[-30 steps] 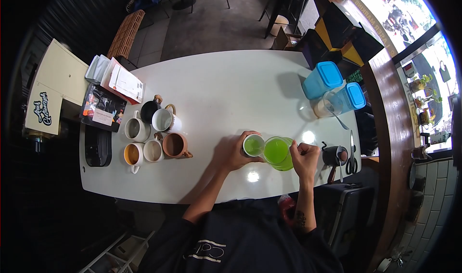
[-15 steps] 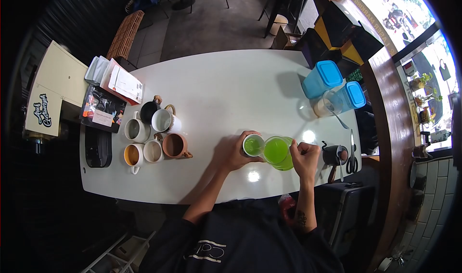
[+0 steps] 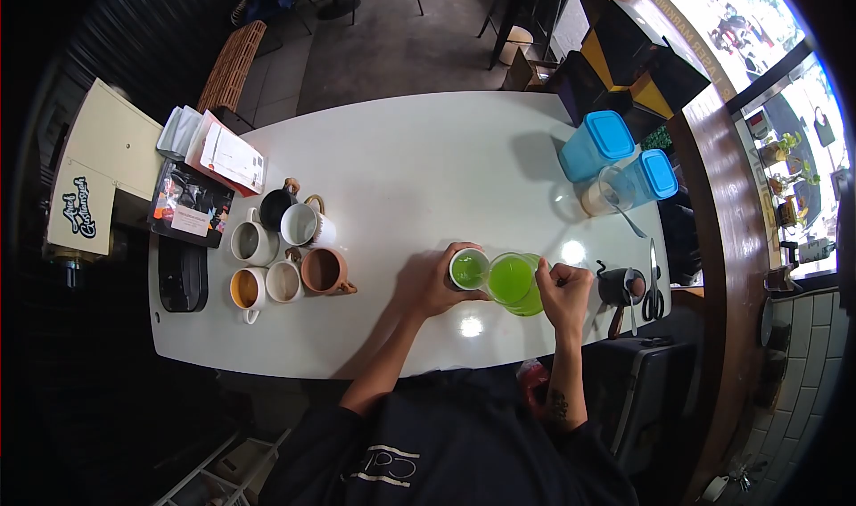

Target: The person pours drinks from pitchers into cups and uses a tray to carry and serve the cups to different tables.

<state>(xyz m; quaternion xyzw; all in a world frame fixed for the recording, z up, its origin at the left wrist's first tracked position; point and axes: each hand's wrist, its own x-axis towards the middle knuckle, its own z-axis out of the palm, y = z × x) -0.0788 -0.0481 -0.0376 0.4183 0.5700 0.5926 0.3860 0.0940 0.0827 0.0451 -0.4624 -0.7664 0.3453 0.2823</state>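
My left hand [image 3: 441,289] is wrapped round a white cup [image 3: 460,282] with bright green liquid inside. In my right hand [image 3: 565,294] is the handle side of a clear jug [image 3: 532,308], which also contains green liquid. The jug's lip meets the cup's right rim, and the jug looks tilted toward it. Whether liquid is flowing between them I cannot tell. Both vessels are over the front part of the white table [image 3: 401,163].
Several mugs [image 3: 284,281] stand together at the left, near a black tray [image 3: 183,274] and a card stand [image 3: 227,154]. Blue-lidded containers [image 3: 599,145] and a clear cup with a spoon [image 3: 606,194] are at the back right. A small dark pot [image 3: 613,287] and scissors [image 3: 654,292] lie right.
Both hands, the cup and the jug stay almost in the same place. Only the look of the green surface in the cup differs slightly.
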